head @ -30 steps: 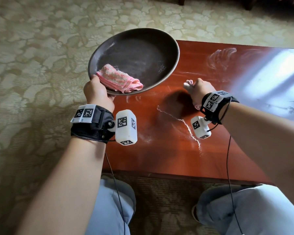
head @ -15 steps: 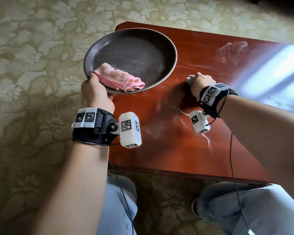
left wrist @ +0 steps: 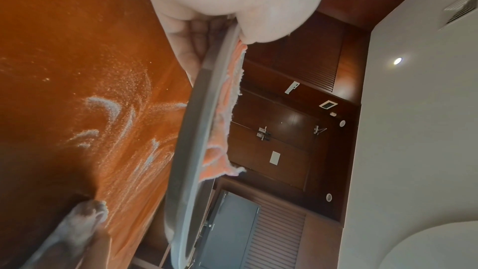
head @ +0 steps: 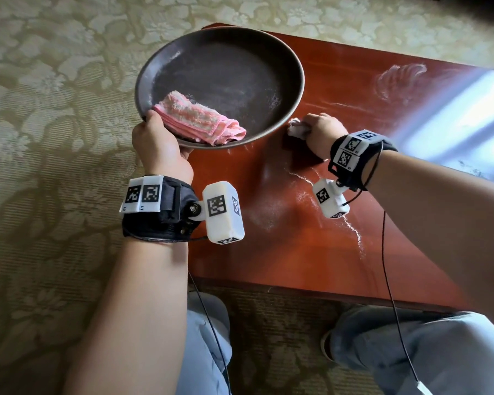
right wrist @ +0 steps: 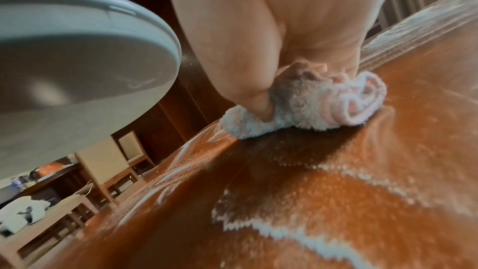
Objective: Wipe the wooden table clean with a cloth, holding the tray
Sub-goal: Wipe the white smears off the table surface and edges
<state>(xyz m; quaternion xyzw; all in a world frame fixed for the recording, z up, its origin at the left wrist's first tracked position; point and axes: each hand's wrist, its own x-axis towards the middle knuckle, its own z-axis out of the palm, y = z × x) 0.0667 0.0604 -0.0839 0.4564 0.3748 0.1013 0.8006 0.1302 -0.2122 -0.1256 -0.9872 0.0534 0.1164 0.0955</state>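
My left hand point(head: 160, 143) grips the near rim of a round dark tray point(head: 234, 69), held above the left edge of the red-brown wooden table point(head: 297, 252). A folded pink cloth point(head: 200, 118) lies in the tray under my thumb point(left wrist: 261, 28). My right hand point(head: 322, 132) clutches a small bunched whitish-pink cloth point(right wrist: 310, 105) and presses it onto the table just right of the tray's rim point(right wrist: 145, 24). White powder point(right wrist: 297, 234) streaks the table top, in lines point(head: 351, 223) near my right wrist and smears point(left wrist: 111, 109) below the tray.
A swirled powder smear point(head: 399, 78) marks the far part of the table, beside a bright window reflection point(head: 474, 109). Patterned carpet point(head: 54, 138) surrounds the table. My knees point(head: 428, 352) are at its near edge. Dark wooden cabinets point(left wrist: 282, 130) stand beyond.
My right hand with the small cloth has slid away from me along the table toward the tray's right rim. The tray stays in my left hand.
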